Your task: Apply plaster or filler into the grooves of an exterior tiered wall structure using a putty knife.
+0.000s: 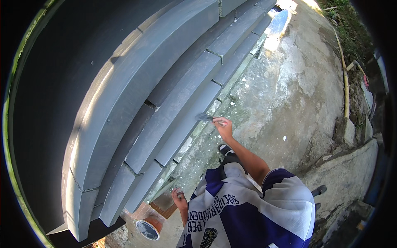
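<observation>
My right hand (223,127) is closed around the handle of a paintbrush (204,118). The brush's grey head lies against the lowest grey ledge (188,122) of a stepped wall. Lower down, close to my body, my left hand (179,199) has its fingers curled in. Whatever those fingers may hold is too small to make out. Below and left of that hand stands a bucket (147,230) with a pale grey coating inside.
Long grey stepped beams (136,82) with open joints run diagonally along my left. Beneath them is a pale, paint-spattered base strip (186,145). The concrete ground (297,87) stretches to the right, bordered by a bamboo pole (344,78) and a low concrete wall (347,177).
</observation>
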The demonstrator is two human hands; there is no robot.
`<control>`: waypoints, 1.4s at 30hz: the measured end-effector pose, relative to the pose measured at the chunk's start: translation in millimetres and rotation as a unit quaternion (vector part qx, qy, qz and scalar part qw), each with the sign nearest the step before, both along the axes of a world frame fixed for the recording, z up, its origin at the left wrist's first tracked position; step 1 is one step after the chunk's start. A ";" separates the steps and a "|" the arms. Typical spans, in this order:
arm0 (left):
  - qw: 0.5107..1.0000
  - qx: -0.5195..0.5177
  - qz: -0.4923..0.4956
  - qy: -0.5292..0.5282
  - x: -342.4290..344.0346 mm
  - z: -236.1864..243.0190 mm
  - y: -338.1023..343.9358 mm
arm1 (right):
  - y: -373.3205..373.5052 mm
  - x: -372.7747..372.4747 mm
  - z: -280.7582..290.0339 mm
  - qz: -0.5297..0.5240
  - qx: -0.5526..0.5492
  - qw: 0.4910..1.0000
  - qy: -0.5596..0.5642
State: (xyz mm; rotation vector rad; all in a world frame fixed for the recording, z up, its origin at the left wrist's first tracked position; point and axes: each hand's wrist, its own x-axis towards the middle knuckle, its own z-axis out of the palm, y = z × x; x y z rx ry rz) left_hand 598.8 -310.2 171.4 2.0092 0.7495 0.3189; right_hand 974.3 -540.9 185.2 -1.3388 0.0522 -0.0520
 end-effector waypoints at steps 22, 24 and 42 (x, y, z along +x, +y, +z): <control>0.997 0.041 -0.053 0.044 -12.9 -29.9 12.9 | 32.4 -70.1 -119.6 0.147 0.258 0.871 0.391; 0.997 0.039 -0.043 0.054 -12.7 -34.0 14.1 | 30.1 -64.2 -110.3 0.235 0.125 0.895 0.359; 1.000 0.004 -0.004 -0.006 -52.6 -42.4 20.9 | 74.4 57.8 18.1 0.064 -0.559 0.798 -0.215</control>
